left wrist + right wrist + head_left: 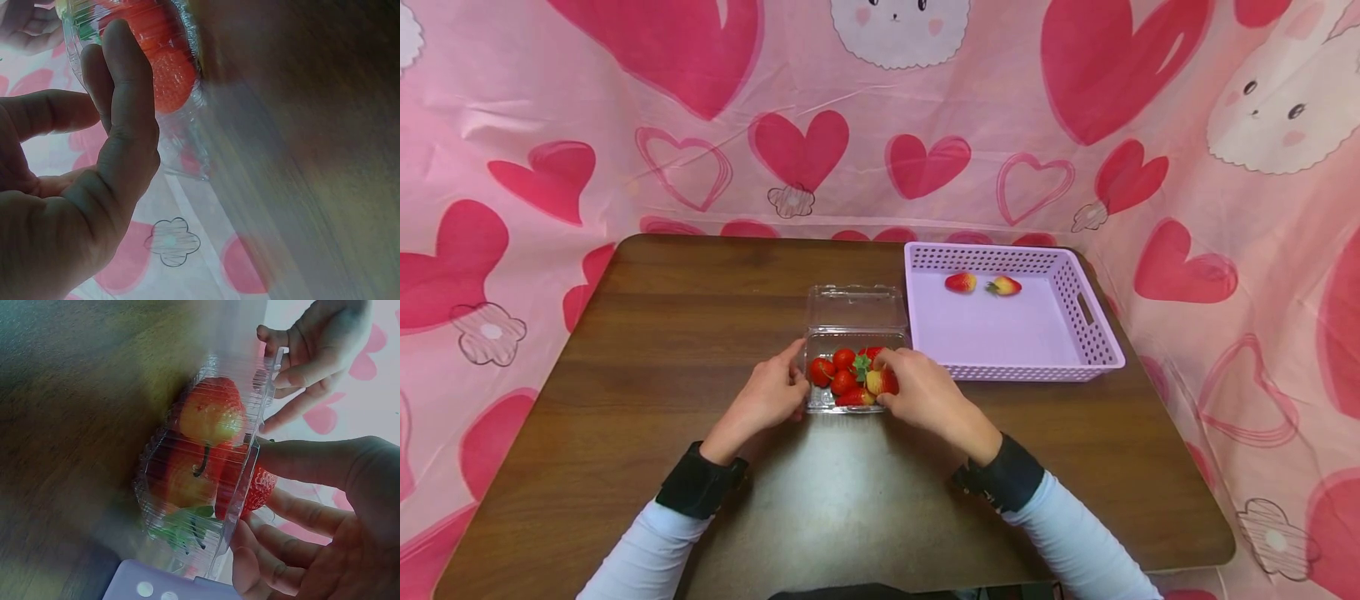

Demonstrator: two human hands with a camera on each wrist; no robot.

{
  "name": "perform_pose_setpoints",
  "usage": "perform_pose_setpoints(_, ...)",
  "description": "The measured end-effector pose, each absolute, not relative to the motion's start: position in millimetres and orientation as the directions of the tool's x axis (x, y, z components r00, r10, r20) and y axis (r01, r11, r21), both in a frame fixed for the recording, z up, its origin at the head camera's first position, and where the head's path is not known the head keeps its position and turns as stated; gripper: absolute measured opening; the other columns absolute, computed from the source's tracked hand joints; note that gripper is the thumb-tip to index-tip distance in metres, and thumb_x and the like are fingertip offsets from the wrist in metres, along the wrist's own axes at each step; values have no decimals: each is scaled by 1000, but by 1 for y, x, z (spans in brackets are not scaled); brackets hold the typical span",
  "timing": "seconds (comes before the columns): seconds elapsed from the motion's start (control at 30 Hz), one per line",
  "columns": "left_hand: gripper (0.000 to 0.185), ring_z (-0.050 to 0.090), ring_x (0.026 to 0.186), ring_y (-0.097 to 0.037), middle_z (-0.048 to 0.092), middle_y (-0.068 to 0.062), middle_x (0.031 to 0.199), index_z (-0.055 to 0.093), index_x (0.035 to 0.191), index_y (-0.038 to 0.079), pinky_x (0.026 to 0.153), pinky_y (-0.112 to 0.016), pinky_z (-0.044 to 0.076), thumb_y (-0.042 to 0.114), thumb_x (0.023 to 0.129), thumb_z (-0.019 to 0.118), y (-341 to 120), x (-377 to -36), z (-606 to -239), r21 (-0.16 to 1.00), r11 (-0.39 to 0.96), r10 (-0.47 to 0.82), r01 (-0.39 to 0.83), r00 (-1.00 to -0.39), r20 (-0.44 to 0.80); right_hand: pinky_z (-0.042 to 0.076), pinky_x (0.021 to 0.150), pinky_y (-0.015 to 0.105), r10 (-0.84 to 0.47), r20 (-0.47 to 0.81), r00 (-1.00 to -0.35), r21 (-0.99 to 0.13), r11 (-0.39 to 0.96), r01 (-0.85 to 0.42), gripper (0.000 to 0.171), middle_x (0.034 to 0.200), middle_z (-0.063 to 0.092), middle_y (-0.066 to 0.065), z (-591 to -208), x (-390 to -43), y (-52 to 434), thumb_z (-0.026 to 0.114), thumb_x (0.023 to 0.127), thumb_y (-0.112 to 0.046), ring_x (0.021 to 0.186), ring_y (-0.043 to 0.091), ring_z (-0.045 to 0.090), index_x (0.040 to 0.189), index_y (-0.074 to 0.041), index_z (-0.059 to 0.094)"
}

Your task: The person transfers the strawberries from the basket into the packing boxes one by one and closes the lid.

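One strawberry (886, 382) is sitting in the box (823, 405), and the right hand (922, 388) is pinching it. Left of this grip, the left hand (771, 389) is touching the box, fingers out; right, a basket (1000, 327) is resting.

1. Left sleeve (643, 554): long, pale bluish white, close-fitting, lightly wrinkled.
2. Right sleeve (1078, 533): the same plain, pale cloth.
3. Left wristband (696, 481) and right wristband (1011, 475): broad, black, each meeting its sleeve.
4. Left hand (769, 390) and right hand (925, 396): bare.

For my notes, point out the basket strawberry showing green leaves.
The right strawberry in the purple basket: green leaves show at its left end; the left strawberry shows none.
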State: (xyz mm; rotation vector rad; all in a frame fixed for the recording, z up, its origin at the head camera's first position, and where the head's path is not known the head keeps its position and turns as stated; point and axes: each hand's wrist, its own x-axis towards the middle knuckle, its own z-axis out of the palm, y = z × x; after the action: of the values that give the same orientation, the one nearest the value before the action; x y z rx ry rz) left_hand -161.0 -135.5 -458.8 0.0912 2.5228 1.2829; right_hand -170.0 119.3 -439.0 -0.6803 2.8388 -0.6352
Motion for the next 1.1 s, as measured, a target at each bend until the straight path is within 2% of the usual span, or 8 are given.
perform_pose_setpoints(0.47, 74, 65, 60, -30, 58, -12, 79, 26, 166, 4, 60, -35, 55, 3, 100, 60, -135, -160, -458, 794, 600, 186, -98, -948, -257, 53, 76, 39, -457, -98, -884, -444, 815, -372, 42, 98, 68, 5, -438, -171, 118, 87, 86, -19, 84, 23, 60, 123, -7, 71)
perform_pose_setpoints(1.1, 73, 64, 59, -24, 59, -11, 79, 26, 166, 2, 59, -36, 54, 2, 100, 58, -135, -162, -459, 797, 598, 203, -80, -947, -247, 54, 81, 41, -447, -128, -885, -449, 822, -350, 44, 104, 70, 5, -437, -170, 119, 87, 87, -20, 89, 23, 61, 125, -8, 70)
